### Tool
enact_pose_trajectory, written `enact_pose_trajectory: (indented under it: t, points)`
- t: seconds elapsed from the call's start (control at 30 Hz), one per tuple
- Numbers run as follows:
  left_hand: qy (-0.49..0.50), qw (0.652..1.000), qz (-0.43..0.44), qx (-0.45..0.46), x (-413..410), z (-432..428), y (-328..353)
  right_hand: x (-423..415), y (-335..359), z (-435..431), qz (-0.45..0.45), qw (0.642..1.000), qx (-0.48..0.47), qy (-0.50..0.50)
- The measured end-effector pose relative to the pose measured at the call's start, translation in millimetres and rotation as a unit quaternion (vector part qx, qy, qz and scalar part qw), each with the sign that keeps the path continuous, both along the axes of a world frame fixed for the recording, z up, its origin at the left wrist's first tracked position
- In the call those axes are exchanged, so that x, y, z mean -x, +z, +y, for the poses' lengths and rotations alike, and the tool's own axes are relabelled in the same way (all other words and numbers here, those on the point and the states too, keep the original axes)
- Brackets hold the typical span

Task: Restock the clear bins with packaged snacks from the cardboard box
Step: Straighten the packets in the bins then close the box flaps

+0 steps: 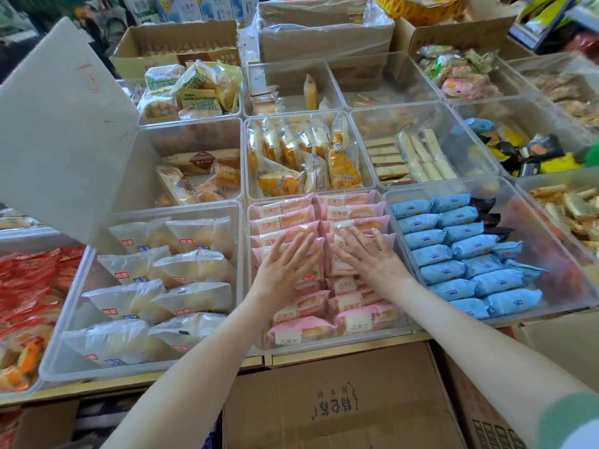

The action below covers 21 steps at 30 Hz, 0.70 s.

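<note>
A clear bin (409, 325) in the front middle is packed with two columns of pink packaged snacks (355, 212). My left hand (285, 265) lies flat, fingers spread, on the left column of pink packs. My right hand (366, 251) lies flat on the right column, fingers apart. Neither hand grips a pack. A closed cardboard box (327, 406) with printed characters sits below the bins, right in front of me.
Neighbouring clear bins hold white bread packs (162, 286) on the left and blue packs (466, 254) on the right. A raised grey lid or flap (64, 124) stands at the left. More bins and open cardboard boxes (324, 34) fill the back. Red packs (29, 286) lie far left.
</note>
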<state>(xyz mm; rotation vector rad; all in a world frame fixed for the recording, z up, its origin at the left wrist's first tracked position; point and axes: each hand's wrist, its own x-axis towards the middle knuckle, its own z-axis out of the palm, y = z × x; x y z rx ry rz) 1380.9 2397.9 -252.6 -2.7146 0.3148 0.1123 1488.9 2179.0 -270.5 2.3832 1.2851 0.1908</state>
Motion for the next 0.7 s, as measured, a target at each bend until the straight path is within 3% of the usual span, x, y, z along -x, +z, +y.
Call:
enact_pose_trajectory:
  t: [0.23,0.4,0.7]
  points:
    - [0.006,0.999,-0.041,0.004,1,1,-4,-6,0,-10,-0.018,0.999,0.015,0.034]
    - [-0.026,0.993,-0.098,0.067,6,0,-1,1,3,-6,0.015,1.000,-0.013,0.008]
    - [-0.025,0.993,-0.092,0.076,11,4,-12,5,2,-9,-0.004,0.998,-0.042,-0.043]
